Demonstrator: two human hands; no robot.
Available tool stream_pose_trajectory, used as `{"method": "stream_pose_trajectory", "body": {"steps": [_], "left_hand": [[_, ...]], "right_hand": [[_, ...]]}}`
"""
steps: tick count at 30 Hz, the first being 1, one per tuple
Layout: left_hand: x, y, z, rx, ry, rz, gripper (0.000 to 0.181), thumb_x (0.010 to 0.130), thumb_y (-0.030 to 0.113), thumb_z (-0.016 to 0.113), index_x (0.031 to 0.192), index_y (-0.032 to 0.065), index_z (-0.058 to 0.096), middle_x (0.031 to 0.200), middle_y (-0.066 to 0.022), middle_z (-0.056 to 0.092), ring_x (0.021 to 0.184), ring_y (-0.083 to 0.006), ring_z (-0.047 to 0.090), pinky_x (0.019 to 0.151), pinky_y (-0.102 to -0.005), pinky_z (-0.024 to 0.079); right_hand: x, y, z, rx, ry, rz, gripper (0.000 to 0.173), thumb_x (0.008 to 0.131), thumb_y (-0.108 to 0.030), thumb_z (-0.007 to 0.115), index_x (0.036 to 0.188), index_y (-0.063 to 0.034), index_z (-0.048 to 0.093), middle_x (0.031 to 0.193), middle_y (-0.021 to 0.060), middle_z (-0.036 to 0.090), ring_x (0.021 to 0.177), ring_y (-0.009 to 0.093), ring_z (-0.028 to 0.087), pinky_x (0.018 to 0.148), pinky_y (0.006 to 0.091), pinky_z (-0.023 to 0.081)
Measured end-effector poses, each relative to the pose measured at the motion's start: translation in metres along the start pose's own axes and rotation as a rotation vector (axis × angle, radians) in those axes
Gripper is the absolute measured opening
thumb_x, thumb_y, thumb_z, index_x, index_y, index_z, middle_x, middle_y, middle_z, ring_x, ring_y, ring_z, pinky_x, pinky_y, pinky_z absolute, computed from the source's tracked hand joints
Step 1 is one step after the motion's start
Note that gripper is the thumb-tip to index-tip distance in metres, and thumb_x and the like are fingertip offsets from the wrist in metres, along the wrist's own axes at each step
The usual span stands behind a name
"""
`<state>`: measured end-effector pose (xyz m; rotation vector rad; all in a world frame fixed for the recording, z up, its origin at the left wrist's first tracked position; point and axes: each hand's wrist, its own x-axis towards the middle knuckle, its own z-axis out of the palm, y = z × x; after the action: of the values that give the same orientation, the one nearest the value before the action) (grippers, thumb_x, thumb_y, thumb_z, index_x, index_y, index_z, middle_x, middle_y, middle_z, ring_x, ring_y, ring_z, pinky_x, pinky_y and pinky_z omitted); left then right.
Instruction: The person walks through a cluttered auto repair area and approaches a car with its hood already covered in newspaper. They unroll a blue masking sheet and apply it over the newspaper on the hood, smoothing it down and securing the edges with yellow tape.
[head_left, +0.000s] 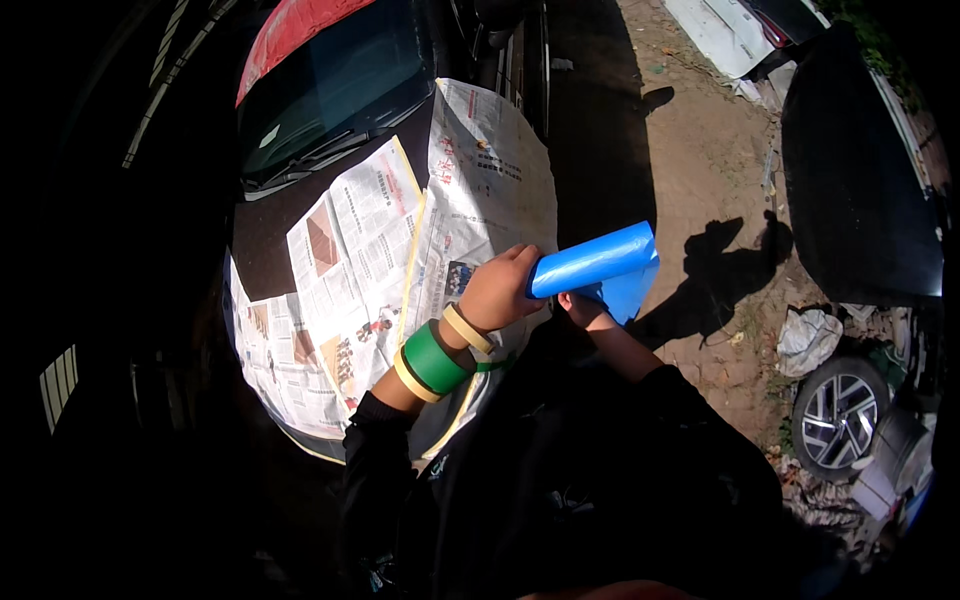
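My left hand (504, 286) grips one end of a roll of blue plastic film (592, 259) above the front corner of a car. Around my left wrist hang a wide roll of green tape (437, 358) and narrow cream masking tape rolls (466, 330). Below the roll, my right hand (583, 310) holds the loose flap of film (626, 291), which partly hides its fingers. Newspaper sheets (375, 217) edged with yellowish masking tape (411, 281) cover much of the car's dark hood (259, 251). Another newspaper sheet (495, 157) lies along the fender side.
Beyond the hood are the windshield (337, 90), wipers (319, 159) and a red roof (300, 26). On the right, paved ground (697, 150) carries my shadow. A dark body panel (855, 172), a wheel with alloy rim (838, 420) and a crumpled white bag (808, 341) line the far right.
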<state>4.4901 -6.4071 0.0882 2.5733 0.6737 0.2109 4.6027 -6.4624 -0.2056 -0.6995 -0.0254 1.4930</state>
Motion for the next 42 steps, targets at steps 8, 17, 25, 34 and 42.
{"method": "stream_pose_trajectory", "body": {"steps": [8, 17, 25, 34, 42], "left_hand": [[0.004, -0.012, -0.001, 0.103, 0.101, 0.06, 0.046, 0.066, 0.02, 0.076, 0.1, 0.0036, 0.049, 0.078, -0.016, 0.06, 0.078, -0.037, 0.061, 0.068, -0.0437, 0.05], [-0.016, -0.021, -0.01, 0.111, 0.22, 0.006, 0.041, 0.069, 0.021, 0.074, 0.097, 0.0052, 0.048, 0.081, -0.0155, 0.061, 0.078, -0.0377, 0.062, 0.065, -0.0452, 0.049], [-0.021, -0.035, -0.012, 0.085, 0.192, -0.006, 0.043, 0.071, 0.022, 0.075, 0.103, 0.0077, 0.051, 0.085, -0.0147, 0.062, 0.077, -0.0367, 0.062, 0.065, -0.0428, 0.05], [-0.019, -0.034, -0.02, 0.038, 0.124, -0.022, 0.047, 0.069, 0.02, 0.076, 0.11, 0.0089, 0.053, 0.091, -0.0156, 0.063, 0.083, -0.0374, 0.062, 0.069, -0.0417, 0.05], [-0.025, -0.045, -0.024, -0.001, 0.21, -0.005, 0.042, 0.068, 0.021, 0.075, 0.1, 0.0075, 0.05, 0.083, -0.017, 0.06, 0.078, -0.0389, 0.06, 0.066, -0.0453, 0.048]], "right_hand": [[0.038, 0.017, -0.042, -0.01, 0.107, 0.135, 0.013, 0.088, -0.009, 0.06, 0.1, -0.01, 0.056, 0.092, -0.0019, 0.057, 0.087, 0.009, 0.053, 0.074, 0.0204, 0.045], [0.064, 0.028, -0.039, -0.074, 0.143, 0.271, 0.029, 0.089, -0.003, 0.06, 0.114, -0.0174, 0.057, 0.096, -0.0006, 0.057, 0.085, 0.009, 0.055, 0.073, 0.0188, 0.044], [0.057, 0.036, -0.025, -0.19, 0.033, 0.149, 0.028, 0.088, -0.011, 0.065, 0.114, -0.0195, 0.055, 0.096, -0.0037, 0.057, 0.081, 0.007, 0.054, 0.069, 0.0164, 0.04], [0.057, 0.026, -0.023, -0.169, 0.068, 0.154, 0.027, 0.088, -0.016, 0.065, 0.113, -0.0203, 0.054, 0.095, -0.0043, 0.057, 0.08, 0.006, 0.053, 0.068, 0.016, 0.039], [0.071, 0.034, -0.027, -0.296, -0.024, 0.139, 0.027, 0.088, -0.021, 0.064, 0.112, -0.0213, 0.053, 0.093, -0.0045, 0.057, 0.079, 0.006, 0.055, 0.066, 0.0164, 0.039]]}}
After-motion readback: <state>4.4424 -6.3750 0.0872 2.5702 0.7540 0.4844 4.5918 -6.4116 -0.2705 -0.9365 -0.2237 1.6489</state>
